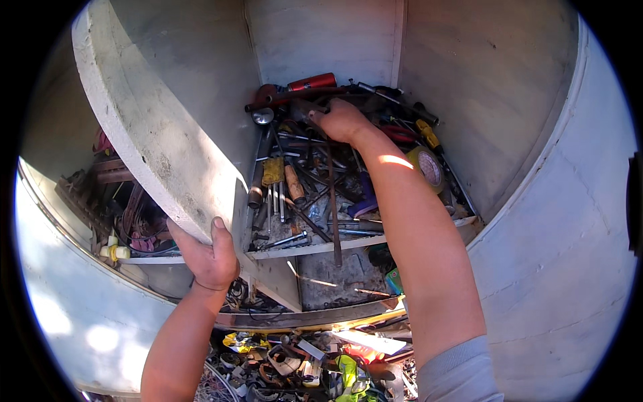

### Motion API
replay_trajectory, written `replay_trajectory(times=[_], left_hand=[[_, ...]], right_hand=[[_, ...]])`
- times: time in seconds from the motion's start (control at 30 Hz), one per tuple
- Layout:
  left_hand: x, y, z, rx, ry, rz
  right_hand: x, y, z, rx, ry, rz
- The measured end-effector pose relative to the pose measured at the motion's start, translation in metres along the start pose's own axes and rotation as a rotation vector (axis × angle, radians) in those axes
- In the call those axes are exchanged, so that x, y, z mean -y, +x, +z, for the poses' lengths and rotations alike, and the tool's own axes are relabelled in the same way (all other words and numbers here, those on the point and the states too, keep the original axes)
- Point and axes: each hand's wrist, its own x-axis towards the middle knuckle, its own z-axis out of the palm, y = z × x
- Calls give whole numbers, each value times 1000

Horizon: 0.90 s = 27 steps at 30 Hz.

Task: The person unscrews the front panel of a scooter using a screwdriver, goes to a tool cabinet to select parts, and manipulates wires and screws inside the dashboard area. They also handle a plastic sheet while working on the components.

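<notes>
My left hand grips the front edge of the upright white divider panel, thumb on the near side and the other fingers hidden behind it. Deep in the shelf compartment, my right hand is closed on a dark metal piece at the back of a heap of tools; its kind cannot be made out. Below that hand, a long rusty rod sticks out over the shelf's front edge. Around it lie a wooden handle, a yellow-handled tool and a roll of tape.
A red cylinder lies against the back wall. The shelf's front lip runs above a lower compartment. Left of the divider are rusty metal parts and wires. Mixed scraps and a yellow-green bag fill the space beneath.
</notes>
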Motion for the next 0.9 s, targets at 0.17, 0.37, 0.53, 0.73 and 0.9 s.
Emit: replay_trajectory(times=[0.17, 0.37, 0.53, 0.73, 0.9], left_hand=[[7, -2, -12, -6, 15, 34], [6, -3, -5, -22, -20, 29], [5, 0, -11, -19, 71, 30], [4, -3, -6, -46, 52, 76], [5, -1, -7, -82, -38, 59]], right_hand=[[5, -42, -33, 135, -312, -27], [-30, -57, -38, 207, -651, 6], [-30, -49, -16, 178, -730, 63], [-34, -43, 3, 50, -685, 260], [-34, -23, 7, -30, -628, 340]])
